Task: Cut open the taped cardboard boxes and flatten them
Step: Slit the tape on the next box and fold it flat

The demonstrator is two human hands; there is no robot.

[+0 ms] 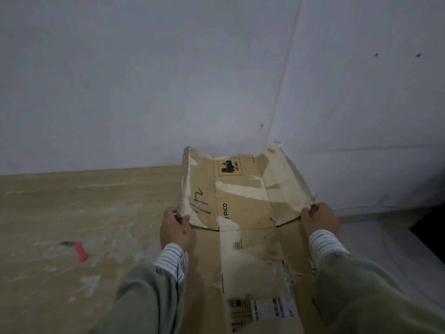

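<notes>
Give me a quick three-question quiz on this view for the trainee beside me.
1. True or false: both hands grip the cardboard box.
2. Which hand is nearer the red cutter on the table?
A. left hand
B. right hand
3. Fill in: the printed word on the box reads ____.

Key: 1 true; 2 A; 3 PICO.

Wooden table [84,189] carries flattened cardboard [255,256], a red cutter [80,250] and tape scraps [122,237]
</notes>
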